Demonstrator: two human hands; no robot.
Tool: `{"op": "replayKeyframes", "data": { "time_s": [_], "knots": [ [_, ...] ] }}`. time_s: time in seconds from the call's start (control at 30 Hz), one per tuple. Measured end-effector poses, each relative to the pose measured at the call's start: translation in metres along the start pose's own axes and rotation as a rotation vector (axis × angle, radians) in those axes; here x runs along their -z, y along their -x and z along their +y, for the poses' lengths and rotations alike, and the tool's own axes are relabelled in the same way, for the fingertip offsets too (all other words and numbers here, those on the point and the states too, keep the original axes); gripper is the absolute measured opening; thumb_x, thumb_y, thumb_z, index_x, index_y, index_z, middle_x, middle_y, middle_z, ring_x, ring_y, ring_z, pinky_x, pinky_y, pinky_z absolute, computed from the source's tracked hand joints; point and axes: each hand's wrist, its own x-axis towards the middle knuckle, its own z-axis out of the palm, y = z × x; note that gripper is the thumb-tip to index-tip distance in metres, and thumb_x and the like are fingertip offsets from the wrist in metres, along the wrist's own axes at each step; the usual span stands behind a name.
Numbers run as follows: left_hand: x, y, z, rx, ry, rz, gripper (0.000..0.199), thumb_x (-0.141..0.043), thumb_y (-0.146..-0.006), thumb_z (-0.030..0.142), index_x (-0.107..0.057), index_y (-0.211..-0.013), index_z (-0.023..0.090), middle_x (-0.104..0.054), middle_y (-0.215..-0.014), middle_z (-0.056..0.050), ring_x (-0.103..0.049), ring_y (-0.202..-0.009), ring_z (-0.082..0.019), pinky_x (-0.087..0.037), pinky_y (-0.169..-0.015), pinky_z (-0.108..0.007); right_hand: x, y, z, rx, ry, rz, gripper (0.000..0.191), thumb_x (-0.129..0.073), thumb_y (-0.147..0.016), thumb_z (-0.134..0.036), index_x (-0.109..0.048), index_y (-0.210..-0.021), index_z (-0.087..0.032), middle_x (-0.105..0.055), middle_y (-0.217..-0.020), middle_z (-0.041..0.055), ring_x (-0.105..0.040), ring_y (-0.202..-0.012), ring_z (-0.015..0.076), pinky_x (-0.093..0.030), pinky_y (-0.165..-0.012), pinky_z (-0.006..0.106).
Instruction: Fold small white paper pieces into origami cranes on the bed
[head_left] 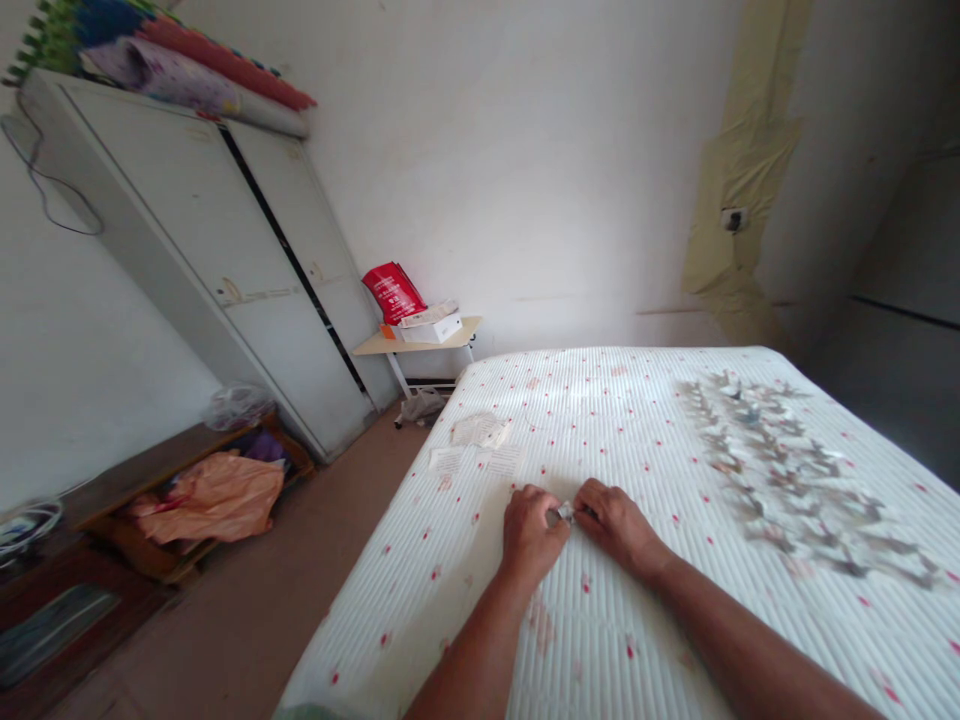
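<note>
Between my two hands is a small piece of folded printed paper (565,512), low over the white bed cover (600,620) with red dots. My left hand (531,530) pinches its left side with thumb and forefinger. From the other side, the closed fingers of my right hand (616,520) grip the paper too. Much of the paper is hidden by the fingers. Several flat printed paper pieces (480,430) lie on the cover beyond my left hand. On the right, small folded paper figures (787,460) stand in rows, slightly blurred.
A small table (375,345) past the bed's far left corner bears a red bag (394,292) and a white box (433,330). Grey metal cabinets (172,200) stand at left, with rolled mats (202,75) on top. A low wooden bench (150,470) holds an orange plastic bag (214,497).
</note>
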Motion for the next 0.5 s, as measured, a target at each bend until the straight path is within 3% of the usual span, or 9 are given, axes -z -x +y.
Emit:
{"op": "replayKeyframes", "data": {
  "time_s": [0.13,0.3,0.5],
  "knots": [
    [-0.0016,0.0,-0.0008,0.003,0.027,0.021,0.013,-0.053,-0.067,0.011,-0.06,-0.073,0.02,-0.06,-0.079,0.001,-0.051,-0.082,-0.015,-0.036,-0.075,-0.026,0.0008,0.0012,-0.0005,-0.009,-0.055,0.008,0.012,-0.044,-0.079,-0.015,-0.053,-0.072,-0.018,-0.055,-0.071,0.0001,-0.052,-0.065,0.0122,-0.036,-0.062,0.024],
    [-0.0058,0.0026,-0.0003,-0.069,-0.012,0.092,0.013,-0.051,-0.068,0.009,-0.057,-0.073,0.019,-0.061,-0.075,0.001,-0.052,-0.078,-0.015,-0.034,-0.073,-0.028,0.0052,0.0019,-0.0039,0.043,-0.131,0.079,0.019,-0.046,-0.078,-0.013,-0.053,-0.094,-0.019,-0.057,-0.082,0.0027,-0.054,-0.072,0.013,-0.04,-0.066,0.025],
    [-0.0027,0.0054,0.0053,-0.202,-0.084,0.213,0.013,-0.05,-0.067,0.006,-0.054,-0.068,0.019,-0.057,-0.068,-0.001,-0.049,-0.075,-0.016,-0.033,-0.073,-0.03,0.0047,0.0016,-0.0048,0.173,-0.061,0.115,0.016,-0.043,-0.083,-0.014,-0.054,-0.072,-0.017,-0.052,-0.071,0.0023,-0.051,-0.07,0.0136,-0.038,-0.064,0.025]
  ]
}}
